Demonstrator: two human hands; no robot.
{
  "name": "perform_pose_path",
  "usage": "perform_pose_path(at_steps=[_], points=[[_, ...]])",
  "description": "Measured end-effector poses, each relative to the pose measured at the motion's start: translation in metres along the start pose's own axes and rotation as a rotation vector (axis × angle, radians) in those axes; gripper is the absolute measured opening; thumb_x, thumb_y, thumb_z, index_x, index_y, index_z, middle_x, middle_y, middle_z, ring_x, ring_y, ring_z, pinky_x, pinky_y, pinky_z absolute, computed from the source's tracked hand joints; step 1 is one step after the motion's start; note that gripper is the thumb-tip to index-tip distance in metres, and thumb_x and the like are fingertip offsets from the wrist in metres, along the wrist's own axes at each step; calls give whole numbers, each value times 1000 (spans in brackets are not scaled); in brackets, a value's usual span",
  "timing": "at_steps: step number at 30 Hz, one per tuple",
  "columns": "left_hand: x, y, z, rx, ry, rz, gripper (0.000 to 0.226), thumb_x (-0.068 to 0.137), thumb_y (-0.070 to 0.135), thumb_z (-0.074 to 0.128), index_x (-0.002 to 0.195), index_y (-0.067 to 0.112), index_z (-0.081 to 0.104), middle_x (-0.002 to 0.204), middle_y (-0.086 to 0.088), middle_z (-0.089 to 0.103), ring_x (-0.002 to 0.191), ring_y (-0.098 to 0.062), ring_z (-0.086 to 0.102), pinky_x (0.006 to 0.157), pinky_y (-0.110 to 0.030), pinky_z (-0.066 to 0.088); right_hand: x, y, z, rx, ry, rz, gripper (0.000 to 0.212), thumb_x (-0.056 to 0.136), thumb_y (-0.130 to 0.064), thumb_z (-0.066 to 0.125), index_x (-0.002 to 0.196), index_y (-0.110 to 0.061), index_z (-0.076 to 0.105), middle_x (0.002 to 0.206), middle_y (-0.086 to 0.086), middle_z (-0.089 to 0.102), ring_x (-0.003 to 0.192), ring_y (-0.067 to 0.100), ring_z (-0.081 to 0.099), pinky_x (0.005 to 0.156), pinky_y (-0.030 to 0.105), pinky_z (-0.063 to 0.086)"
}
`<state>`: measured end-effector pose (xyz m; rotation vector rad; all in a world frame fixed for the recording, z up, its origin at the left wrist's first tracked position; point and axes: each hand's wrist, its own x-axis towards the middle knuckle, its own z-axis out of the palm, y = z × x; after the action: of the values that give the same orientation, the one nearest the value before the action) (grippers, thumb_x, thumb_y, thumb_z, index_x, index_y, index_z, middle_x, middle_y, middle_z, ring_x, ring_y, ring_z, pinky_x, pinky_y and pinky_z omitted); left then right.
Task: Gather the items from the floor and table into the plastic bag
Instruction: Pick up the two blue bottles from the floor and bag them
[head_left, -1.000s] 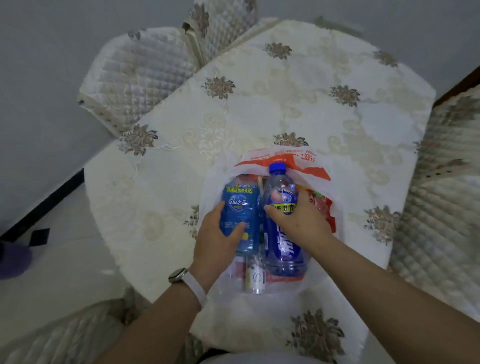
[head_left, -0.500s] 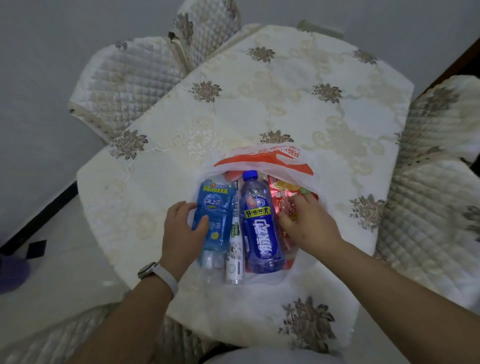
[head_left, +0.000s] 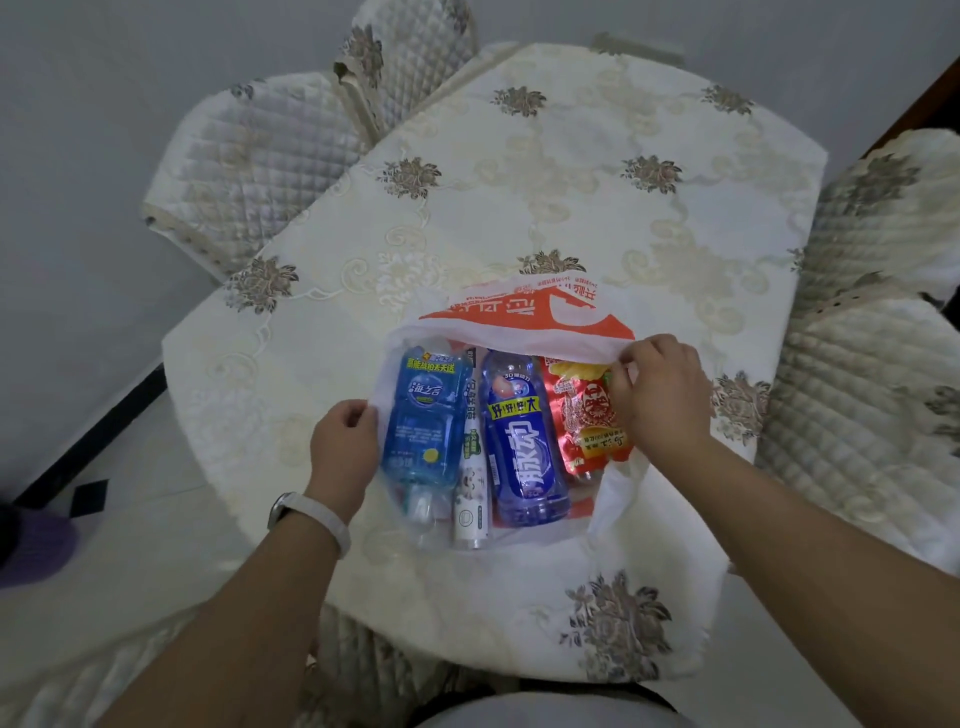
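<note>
A white plastic bag (head_left: 524, 317) with orange print lies flat on the table, its mouth facing me. Inside lie a light blue drink bottle (head_left: 423, 415), a white tube (head_left: 470, 467), a dark blue drink bottle (head_left: 524, 441) and a red snack packet (head_left: 592, 421), side by side. My left hand (head_left: 343, 441) pinches the bag's left edge beside the light blue bottle. My right hand (head_left: 660, 395) pinches the bag's upper right edge over the snack packet.
The round table (head_left: 571, 182) wears a cream floral cloth. Quilted chairs stand at the back left (head_left: 260, 150) and at the right (head_left: 872, 364). A purple object (head_left: 31, 540) sits on the pale floor at the far left.
Both hands left the bottles and moved outward to the bag's edges. The bag's mouth now lies wider, showing the snack packet.
</note>
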<state>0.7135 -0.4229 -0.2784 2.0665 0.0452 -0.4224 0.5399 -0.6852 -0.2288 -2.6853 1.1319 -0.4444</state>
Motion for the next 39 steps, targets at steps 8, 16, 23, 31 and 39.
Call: perform_pose_path(at_steps=[8,16,23,31,39], points=[[-29,-18,-36,-337,-73,-4,26,100,5,45,77,11,56,80,-7,58,77,-21,52,74,-37,45,-2,2,-13,84,-126,123,37,91,-29,59,123,-11,57,119,11,57,105,30,53,78,39,47],[-46,-6,-45,-58,-79,263,19,87,21,73,86,17,54,78,2,53,66,-5,49,68,-28,42,-40,-10,-33,380,-119,71,10,94,-21,52,87,-19,59,78,-7,59,69,11,54,59,31,41],[-28,33,-18,387,42,427,35,85,25,63,118,22,50,107,-6,63,95,-30,62,76,-36,48,-80,4,-49,449,16,78,11,92,-13,55,84,-20,54,84,-11,51,74,10,51,62,25,38],[-47,-7,-58,417,94,467,56,83,1,59,137,15,48,97,-6,61,83,-32,59,68,-34,40,-90,29,-30,36,-87,-81,56,71,-18,81,121,-7,59,118,19,52,96,38,56,67,39,51],[-76,-54,-85,487,-92,710,49,71,-2,45,115,4,65,102,-14,66,92,-32,61,80,-39,50,-94,23,-25,74,-292,75,5,87,-18,56,83,-15,53,79,2,52,71,27,52,54,32,31]])
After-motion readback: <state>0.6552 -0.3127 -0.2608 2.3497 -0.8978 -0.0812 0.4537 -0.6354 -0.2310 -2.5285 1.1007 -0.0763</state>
